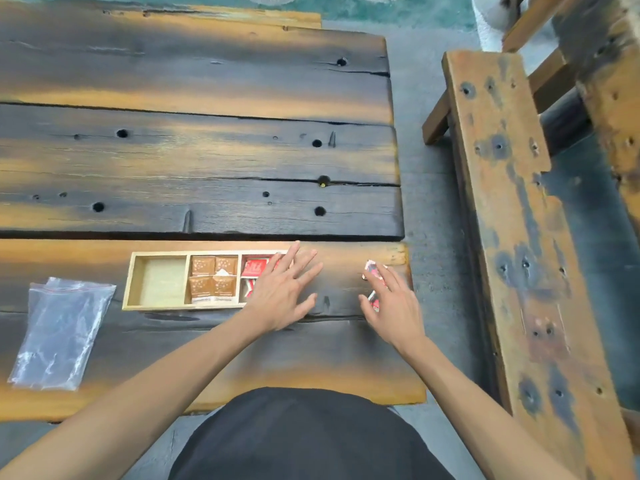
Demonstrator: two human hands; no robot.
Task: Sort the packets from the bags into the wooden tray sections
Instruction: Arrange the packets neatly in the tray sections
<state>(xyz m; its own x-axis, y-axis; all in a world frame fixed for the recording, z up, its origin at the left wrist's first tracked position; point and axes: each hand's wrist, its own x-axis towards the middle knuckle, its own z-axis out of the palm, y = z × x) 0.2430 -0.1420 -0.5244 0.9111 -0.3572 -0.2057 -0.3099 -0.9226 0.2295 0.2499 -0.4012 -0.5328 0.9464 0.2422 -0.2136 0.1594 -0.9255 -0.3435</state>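
Sorting is well advanced, judging by the wooden tray (159, 308): its left section is seen bare, its middle section holds brown packets (214, 278), and its right section holds red packets (254, 268), partly hidden under the left hand (284, 292); that hand is spread flat, fingers straight and apart, over the tray's right end and the table (207, 81) beside it, and nothing is gripped by it. The right hand (393, 303) is laid with loosely extended fingers over a few loose red packets (371, 270) near the table's right edge, well apart from the tray; whether any of these is pinched cannot be told, since the fingers cover them. The step in hand is judged to be the gathering of these last red packets; next, they would need to be collected under the fingers, lifted and carried left to the right section. Emptied clear bags (62, 327) are seen lying flat left of the tray.
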